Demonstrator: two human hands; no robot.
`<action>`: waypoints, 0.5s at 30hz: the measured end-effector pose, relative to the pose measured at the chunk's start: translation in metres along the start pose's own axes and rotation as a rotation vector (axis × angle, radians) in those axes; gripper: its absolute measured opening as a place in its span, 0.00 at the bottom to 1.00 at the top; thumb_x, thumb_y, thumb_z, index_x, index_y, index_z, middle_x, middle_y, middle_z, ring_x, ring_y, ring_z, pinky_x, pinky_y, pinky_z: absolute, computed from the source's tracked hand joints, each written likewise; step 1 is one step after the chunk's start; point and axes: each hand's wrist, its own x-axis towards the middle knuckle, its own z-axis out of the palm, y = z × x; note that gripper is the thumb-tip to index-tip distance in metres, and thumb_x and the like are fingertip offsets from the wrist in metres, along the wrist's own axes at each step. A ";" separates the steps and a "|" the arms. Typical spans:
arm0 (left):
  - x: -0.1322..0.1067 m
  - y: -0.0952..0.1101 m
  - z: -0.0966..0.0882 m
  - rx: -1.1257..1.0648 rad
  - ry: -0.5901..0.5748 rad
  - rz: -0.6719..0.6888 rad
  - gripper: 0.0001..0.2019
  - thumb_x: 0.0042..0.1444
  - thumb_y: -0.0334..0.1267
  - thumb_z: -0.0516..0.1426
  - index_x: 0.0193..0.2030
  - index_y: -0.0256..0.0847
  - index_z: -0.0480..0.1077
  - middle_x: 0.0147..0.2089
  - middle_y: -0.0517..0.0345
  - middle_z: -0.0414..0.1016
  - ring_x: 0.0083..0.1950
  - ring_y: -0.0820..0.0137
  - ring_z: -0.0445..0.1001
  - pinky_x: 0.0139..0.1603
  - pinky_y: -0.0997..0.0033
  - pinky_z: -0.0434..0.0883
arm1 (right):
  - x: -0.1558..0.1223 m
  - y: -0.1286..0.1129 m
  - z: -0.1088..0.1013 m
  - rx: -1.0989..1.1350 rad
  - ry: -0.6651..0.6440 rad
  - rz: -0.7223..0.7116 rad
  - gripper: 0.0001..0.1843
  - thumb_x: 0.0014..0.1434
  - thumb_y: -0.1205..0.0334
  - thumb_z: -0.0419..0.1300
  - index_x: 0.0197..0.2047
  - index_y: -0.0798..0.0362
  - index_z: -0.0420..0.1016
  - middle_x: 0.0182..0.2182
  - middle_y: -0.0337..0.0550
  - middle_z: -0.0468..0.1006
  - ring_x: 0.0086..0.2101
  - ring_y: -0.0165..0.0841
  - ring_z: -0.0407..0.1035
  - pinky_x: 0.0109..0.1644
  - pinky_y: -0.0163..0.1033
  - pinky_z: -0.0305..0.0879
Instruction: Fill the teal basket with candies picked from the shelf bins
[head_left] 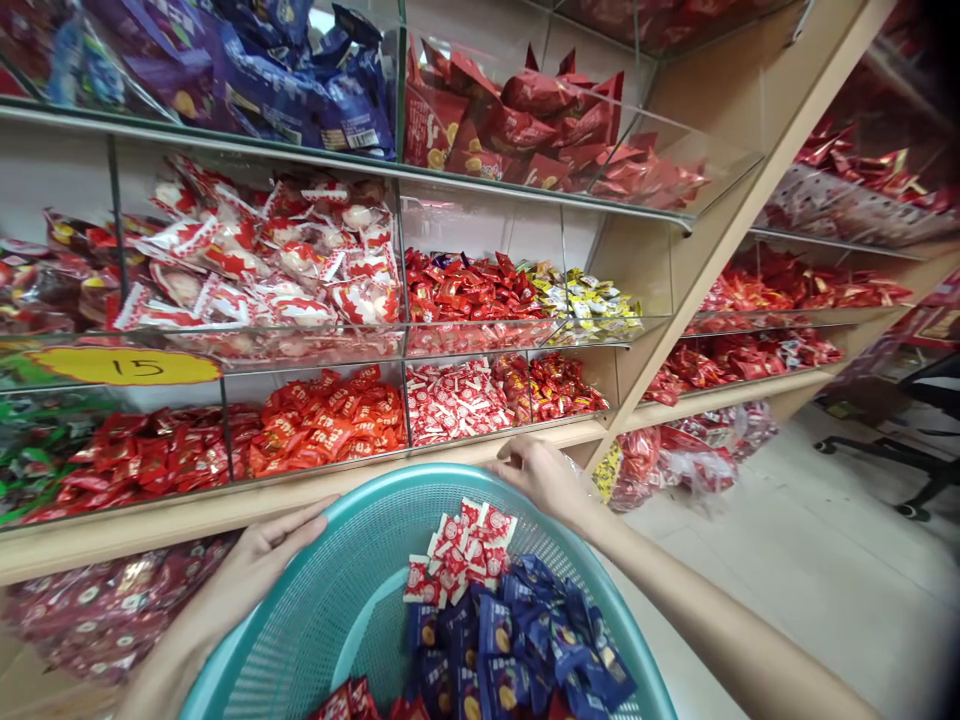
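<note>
A teal plastic basket (337,590) sits just below me, in front of a candy shelf. My left hand (274,545) grips its left rim, fingers curled over the edge. My right hand (540,475) rests on the far rim, fingers bent, next to the bin of red-and-white candies (457,400). Whether it holds anything is hidden. Inside the basket lie red-and-white wrapped candies (461,550), several blue packets (517,640) and some red packets (352,703) at the near edge.
Clear-fronted shelf bins hold red candies (322,425), white-and-red packets (262,270), yellow candies (585,297) and blue bags (292,85). A yellow "15" tag (124,366) sticks on the left. Bagged sweets (667,460) lie on the floor by the wooden upright (720,210).
</note>
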 end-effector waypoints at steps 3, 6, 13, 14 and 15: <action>0.000 0.000 0.000 0.008 0.008 0.012 0.26 0.46 0.52 0.59 0.53 0.48 0.66 0.51 0.59 0.70 0.54 0.60 0.66 0.52 0.66 0.65 | 0.038 0.002 0.003 0.059 0.125 0.038 0.14 0.56 0.54 0.51 0.30 0.54 0.72 0.27 0.42 0.74 0.28 0.30 0.66 0.31 0.32 0.54; -0.001 -0.001 0.000 -0.003 0.007 0.017 0.27 0.45 0.53 0.58 0.53 0.48 0.67 0.51 0.59 0.70 0.53 0.60 0.67 0.52 0.65 0.66 | 0.073 -0.001 0.012 0.054 0.153 0.172 0.17 0.55 0.50 0.51 0.29 0.53 0.72 0.27 0.44 0.75 0.30 0.32 0.68 0.32 0.33 0.56; -0.002 0.000 0.000 -0.003 0.020 0.031 0.27 0.43 0.53 0.60 0.51 0.50 0.68 0.51 0.60 0.71 0.49 0.60 0.71 0.50 0.67 0.67 | 0.113 -0.016 0.027 -0.054 0.171 0.449 0.32 0.51 0.38 0.47 0.39 0.58 0.74 0.38 0.60 0.74 0.40 0.44 0.69 0.39 0.42 0.61; -0.002 0.000 0.000 -0.004 0.019 0.027 0.27 0.42 0.53 0.60 0.51 0.50 0.68 0.50 0.60 0.71 0.49 0.60 0.71 0.50 0.67 0.67 | 0.114 -0.016 0.029 -0.069 0.170 0.444 0.33 0.51 0.37 0.47 0.40 0.59 0.74 0.38 0.60 0.74 0.40 0.45 0.69 0.40 0.43 0.61; -0.002 0.001 0.000 -0.005 0.022 0.020 0.27 0.42 0.53 0.60 0.51 0.50 0.68 0.50 0.59 0.71 0.50 0.59 0.70 0.50 0.66 0.67 | 0.114 -0.016 0.030 -0.084 0.161 0.436 0.33 0.51 0.38 0.46 0.41 0.59 0.73 0.39 0.61 0.73 0.41 0.46 0.68 0.41 0.44 0.61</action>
